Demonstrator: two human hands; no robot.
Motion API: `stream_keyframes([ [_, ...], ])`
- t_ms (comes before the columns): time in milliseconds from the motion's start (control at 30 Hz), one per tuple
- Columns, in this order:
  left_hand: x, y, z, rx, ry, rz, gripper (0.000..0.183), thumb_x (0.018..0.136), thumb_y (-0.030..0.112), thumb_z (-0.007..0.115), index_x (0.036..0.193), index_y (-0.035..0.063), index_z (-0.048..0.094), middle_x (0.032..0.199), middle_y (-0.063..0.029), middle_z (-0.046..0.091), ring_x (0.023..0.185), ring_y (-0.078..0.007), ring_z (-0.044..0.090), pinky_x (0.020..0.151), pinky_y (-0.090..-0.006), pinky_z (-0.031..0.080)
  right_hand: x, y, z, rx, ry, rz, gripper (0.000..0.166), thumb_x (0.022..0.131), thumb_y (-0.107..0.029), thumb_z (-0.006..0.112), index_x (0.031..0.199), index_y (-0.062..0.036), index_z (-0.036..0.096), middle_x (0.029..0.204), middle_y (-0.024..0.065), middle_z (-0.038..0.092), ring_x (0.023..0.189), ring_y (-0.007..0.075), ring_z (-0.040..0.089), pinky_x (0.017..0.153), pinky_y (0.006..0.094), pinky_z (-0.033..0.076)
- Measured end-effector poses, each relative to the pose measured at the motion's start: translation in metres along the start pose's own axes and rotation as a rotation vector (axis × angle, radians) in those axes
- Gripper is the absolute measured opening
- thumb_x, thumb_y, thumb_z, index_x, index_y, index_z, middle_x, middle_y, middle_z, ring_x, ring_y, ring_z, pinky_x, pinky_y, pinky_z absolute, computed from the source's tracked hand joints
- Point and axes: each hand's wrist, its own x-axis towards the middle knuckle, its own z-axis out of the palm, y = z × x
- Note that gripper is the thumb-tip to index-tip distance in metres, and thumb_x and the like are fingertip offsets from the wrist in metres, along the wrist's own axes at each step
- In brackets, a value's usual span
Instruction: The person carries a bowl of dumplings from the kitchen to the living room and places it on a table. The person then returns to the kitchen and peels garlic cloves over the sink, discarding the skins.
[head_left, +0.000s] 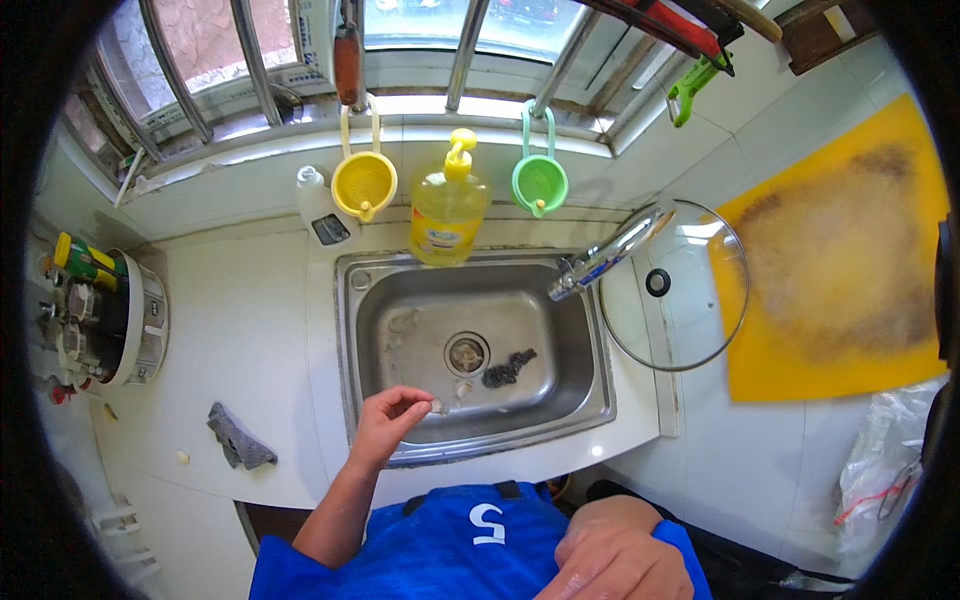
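Note:
Over the near left part of the stainless steel sink (577, 390), my left hand (386, 420) has thumb and forefinger pinched on a small pale piece (436, 406). Another pale scrap (463, 389) lies on the basin floor by the drain (467, 355), which holds pale debris. Right of the drain sits a dark, crumpled scrubber-like clump (510, 367). My right hand (626, 559) is raised close to the camera in front of the blue shirt; its fingertips are cut off by the lower edge, so what it holds, if anything, is hidden.
The chrome faucet (615, 251) reaches over the sink's right corner, beside a glass lid (658, 283) and a yellow cutting board (840, 262). A yellow soap pump bottle (448, 217) stands behind the sink. A grey cloth (240, 439) and round rack (142, 319) are left.

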Motion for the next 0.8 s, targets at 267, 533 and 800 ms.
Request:
stream_keyframes([
  [267,-0.012,0.044,0.018,-0.138,-0.135,0.011,0.017,0.085,0.015,0.058,0.093,-0.0007,0.06,0.082,-0.0052,0.061,0.076,-0.0091,0.055,0.07,-0.023,0.044,-0.115,0.105,0.004,-0.786,0.296,0.605,0.033,0.068,0.001,0.068,0.098,-0.0061,0.057,0.099,0.0119,0.061,0.087,0.0271,0.061,0.07,0.0323,0.052],
  [533,-0.008,0.024,0.027,-0.14,-0.172,0.034,0.015,0.084,0.013,0.061,0.088,-0.0014,0.061,0.078,-0.0034,0.06,0.07,-0.007,0.052,0.064,-0.0206,0.043,-0.154,0.115,0.022,-0.844,0.323,0.694,0.031,0.069,0.001,0.069,0.095,-0.005,0.053,0.096,0.0128,0.058,0.083,0.028,0.06,0.069,0.0336,0.05],
  [800,-0.011,0.021,0.029,-0.144,-0.173,0.051,0.013,0.081,0.013,0.063,0.083,0.0005,0.06,0.075,-0.0015,0.058,0.067,-0.0068,0.05,0.062,-0.02,0.039,-0.159,0.111,0.032,-0.67,0.408,0.798,0.032,0.073,0.001,0.066,0.102,-0.003,0.055,0.098,0.0119,0.059,0.086,0.0214,0.061,0.074,0.0309,0.051],
])
